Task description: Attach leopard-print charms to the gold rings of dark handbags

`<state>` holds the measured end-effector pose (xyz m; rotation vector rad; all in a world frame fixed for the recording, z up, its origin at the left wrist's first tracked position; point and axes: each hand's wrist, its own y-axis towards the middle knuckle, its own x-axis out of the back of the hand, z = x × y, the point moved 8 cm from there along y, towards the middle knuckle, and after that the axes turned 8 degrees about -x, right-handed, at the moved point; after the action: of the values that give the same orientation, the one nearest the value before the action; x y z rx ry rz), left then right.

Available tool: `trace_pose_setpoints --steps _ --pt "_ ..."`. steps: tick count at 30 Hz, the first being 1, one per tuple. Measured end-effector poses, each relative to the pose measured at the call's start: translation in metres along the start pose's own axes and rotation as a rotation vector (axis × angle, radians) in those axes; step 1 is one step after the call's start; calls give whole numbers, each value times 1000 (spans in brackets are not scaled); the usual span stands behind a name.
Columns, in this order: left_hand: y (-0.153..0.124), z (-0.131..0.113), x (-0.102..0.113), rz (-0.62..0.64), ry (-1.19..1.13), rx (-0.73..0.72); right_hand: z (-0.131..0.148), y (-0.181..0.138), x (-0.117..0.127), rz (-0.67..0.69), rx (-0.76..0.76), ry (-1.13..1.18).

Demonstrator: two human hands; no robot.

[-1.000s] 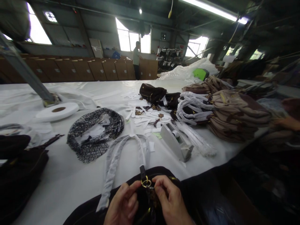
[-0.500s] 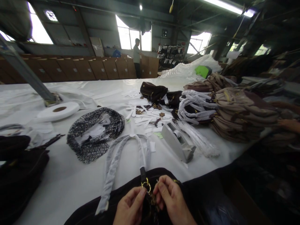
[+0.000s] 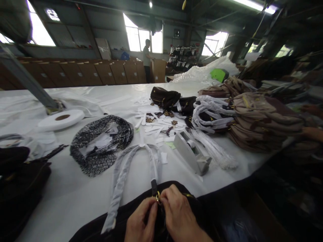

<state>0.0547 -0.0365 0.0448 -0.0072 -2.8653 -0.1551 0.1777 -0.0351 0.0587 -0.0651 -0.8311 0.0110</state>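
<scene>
A dark brown handbag (image 3: 121,220) lies at the near table edge, its handle (image 3: 126,168) wrapped in white paper and looping away from me. My left hand (image 3: 140,222) and my right hand (image 3: 176,218) meet over the bag's gold ring (image 3: 157,197) where the handle joins. Both hands are closed in a pinch around the ring and the small metal fitting under it. The fingers hide most of the fitting.
A grey tape dispenser (image 3: 191,153) stands just beyond the bag. A black-and-white coil (image 3: 101,143), a white tape roll (image 3: 60,119), paper strips, dark bags (image 3: 166,97) and stacked tan bags (image 3: 262,122) cover the white table. Another person's hand (image 3: 313,132) shows at right; someone stands far back.
My hands have closed in on the gold ring, the fingertips now touching over it and covering the hanging fitting. The view shifted slightly; nothing else on the table moved.
</scene>
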Motion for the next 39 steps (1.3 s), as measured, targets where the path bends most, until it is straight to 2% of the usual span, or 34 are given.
trace_pose_setpoints --steps 5,11,14,17,20,27,33,36,39 --pt "2 18 3 -36 65 110 1 6 -5 49 -38 69" --pt "2 8 0 8 46 11 -2 8 -5 15 -41 122" --pt "4 3 4 43 46 2 8 8 5 23 36 277" --pt "7 1 10 62 -6 39 23 9 10 141 120 410" --pt "8 3 11 89 -100 103 22 13 9 218 47 418" --pt "-5 36 2 122 -254 356 11 16 6 206 -10 352" --pt "-12 42 -3 139 -118 300 -5 11 0 313 -127 778" --pt "-10 56 -13 81 -297 376 -9 10 -1 339 -146 907" --pt "-4 70 -26 -2 -526 446 -10 12 -2 355 -145 885"
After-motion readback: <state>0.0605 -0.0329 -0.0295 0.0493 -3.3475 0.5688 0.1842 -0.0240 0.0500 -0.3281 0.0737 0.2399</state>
